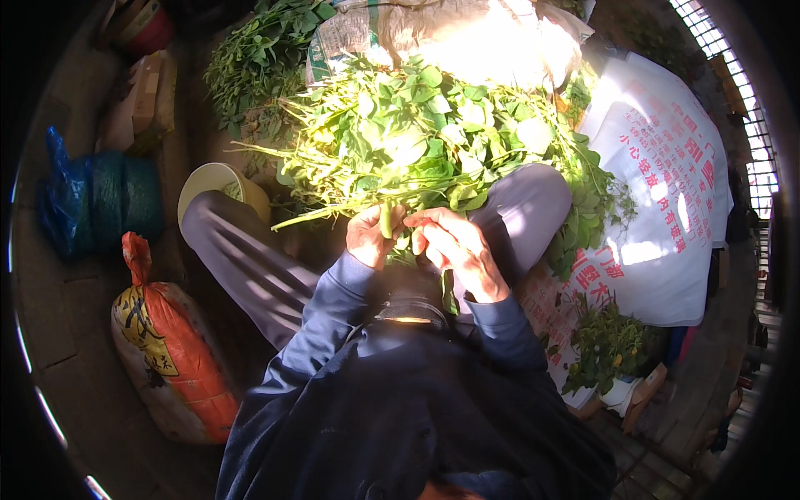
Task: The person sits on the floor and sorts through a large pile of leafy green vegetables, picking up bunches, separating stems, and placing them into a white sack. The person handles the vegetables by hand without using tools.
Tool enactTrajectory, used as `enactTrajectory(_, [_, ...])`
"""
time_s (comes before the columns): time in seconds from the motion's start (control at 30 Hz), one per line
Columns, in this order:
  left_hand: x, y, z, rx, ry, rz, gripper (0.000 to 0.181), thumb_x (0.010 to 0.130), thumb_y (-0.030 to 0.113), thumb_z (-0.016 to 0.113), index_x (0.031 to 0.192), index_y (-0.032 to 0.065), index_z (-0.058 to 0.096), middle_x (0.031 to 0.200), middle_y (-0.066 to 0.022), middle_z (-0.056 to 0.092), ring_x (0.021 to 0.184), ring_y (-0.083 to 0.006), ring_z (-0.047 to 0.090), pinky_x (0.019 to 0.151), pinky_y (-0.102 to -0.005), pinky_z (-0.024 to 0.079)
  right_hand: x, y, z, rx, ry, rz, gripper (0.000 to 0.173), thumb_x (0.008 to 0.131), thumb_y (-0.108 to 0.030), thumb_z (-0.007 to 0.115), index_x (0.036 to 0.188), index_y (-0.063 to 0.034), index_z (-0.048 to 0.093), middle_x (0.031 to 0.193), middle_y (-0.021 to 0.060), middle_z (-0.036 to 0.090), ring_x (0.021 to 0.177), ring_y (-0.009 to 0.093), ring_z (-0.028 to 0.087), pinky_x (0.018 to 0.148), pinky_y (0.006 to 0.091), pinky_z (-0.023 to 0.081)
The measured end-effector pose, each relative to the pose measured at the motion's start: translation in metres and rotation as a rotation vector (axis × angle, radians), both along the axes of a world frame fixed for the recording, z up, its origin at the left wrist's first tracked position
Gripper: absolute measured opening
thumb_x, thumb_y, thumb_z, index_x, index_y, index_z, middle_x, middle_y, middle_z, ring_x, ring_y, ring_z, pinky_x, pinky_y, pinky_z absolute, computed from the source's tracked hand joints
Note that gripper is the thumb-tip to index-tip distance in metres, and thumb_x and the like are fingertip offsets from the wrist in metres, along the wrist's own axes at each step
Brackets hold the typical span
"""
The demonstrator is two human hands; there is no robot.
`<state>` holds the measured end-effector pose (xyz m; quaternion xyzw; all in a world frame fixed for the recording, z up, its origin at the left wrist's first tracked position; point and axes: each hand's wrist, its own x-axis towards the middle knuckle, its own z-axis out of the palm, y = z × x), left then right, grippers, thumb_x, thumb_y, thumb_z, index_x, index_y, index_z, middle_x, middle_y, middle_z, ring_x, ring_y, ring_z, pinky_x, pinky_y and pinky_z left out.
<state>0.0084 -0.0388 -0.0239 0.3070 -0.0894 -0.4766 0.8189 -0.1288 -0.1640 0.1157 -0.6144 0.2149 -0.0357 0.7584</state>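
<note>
In my lap lies a big heap of leafy green bean plants point(400, 137), stems and pods tangled together and partly washed out by sunlight. At its near edge my left hand point(369, 237) is closed round a plant stem point(306, 217), with a plump green pod point(386, 220) standing up by the thumb. Close beside it on the right, my right hand point(459, 250) has its fingers bent over the same greenery. Something small and red point(427, 222) shows at those fingers. What lies between its fingertips is too small to tell.
By my left knee stands a cream bucket point(250, 190) with pale green contents. An orange-and-white sack point(181, 362) and a blue plastic bag point(75, 200) lie further left. White printed sheeting point(656, 169) spreads at right, near more cut plants point(606, 344). A woven sack point(412, 31) lies behind the heap.
</note>
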Motion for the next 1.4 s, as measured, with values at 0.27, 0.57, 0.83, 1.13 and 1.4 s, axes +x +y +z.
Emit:
enactTrajectory(0.27, [0.003, -0.001, 0.021, 0.158, 0.24, -0.009, 0.017, 0.099, 0.009, 0.072, 0.114, 0.0027, 0.067, 0.099, -0.0015, 0.071, 0.058, -0.0019, 0.044, 0.046, -0.0188, 0.03, 0.002, 0.004, -0.05, -0.038, -0.068, -0.065, 0.034, 0.107, -0.022, 0.056, 0.127, 0.0039, 0.064, 0.098, 0.0041, 0.07, 0.085, 0.011, 0.062, 0.077, 0.0253, 0.05])
enactTrajectory(0.57, [-0.002, -0.01, 0.032, 0.337, 0.096, 0.131, 0.018, 0.099, 0.016, 0.074, 0.11, 0.0037, 0.067, 0.074, 0.0086, 0.049, 0.053, -0.0009, 0.031, 0.047, -0.02, 0.023, 0.004, 0.008, -0.044, -0.033, -0.006, -0.069, 0.047, 0.103, -0.03, 0.061, 0.133, 0.0063, 0.061, 0.099, 0.0035, 0.069, 0.078, 0.007, 0.054, 0.067, 0.0215, 0.045])
enactTrajectory(0.83, [-0.002, 0.002, 0.026, 0.198, 0.001, 0.03, 0.011, 0.1, 0.015, 0.072, 0.097, 0.0058, 0.067, 0.076, 0.0029, 0.061, 0.051, -0.0041, 0.041, 0.046, -0.0222, 0.027, 0.0, 0.01, -0.046, 0.099, -0.084, -0.113, 0.039, 0.101, -0.026, 0.058, 0.124, 0.0044, 0.063, 0.091, 0.0005, 0.065, 0.073, 0.006, 0.05, 0.064, 0.0231, 0.042])
enactTrajectory(1.13, [0.002, 0.012, 0.057, 0.449, -0.469, -0.086, 0.024, 0.094, 0.021, 0.08, 0.094, 0.0011, 0.066, 0.069, -0.0025, 0.063, 0.055, -0.0093, 0.056, 0.049, -0.0238, 0.041, 0.004, 0.01, -0.031, 0.009, -0.137, -0.009, 0.034, 0.101, -0.024, 0.056, 0.121, 0.0021, 0.065, 0.093, 0.0001, 0.067, 0.072, 0.006, 0.047, 0.064, 0.0218, 0.04])
enactTrajectory(1.4, [-0.004, 0.011, 0.04, 0.23, -0.113, -0.014, 0.019, 0.101, 0.007, 0.067, 0.117, -0.0053, 0.066, 0.088, -0.0087, 0.069, 0.063, -0.0139, 0.061, 0.054, -0.0242, 0.046, -0.001, 0.009, -0.048, 0.322, 0.024, -0.178, 0.028, 0.103, -0.02, 0.062, 0.123, 0.0006, 0.065, 0.092, -0.0024, 0.065, 0.074, 0.004, 0.047, 0.063, 0.0202, 0.038])
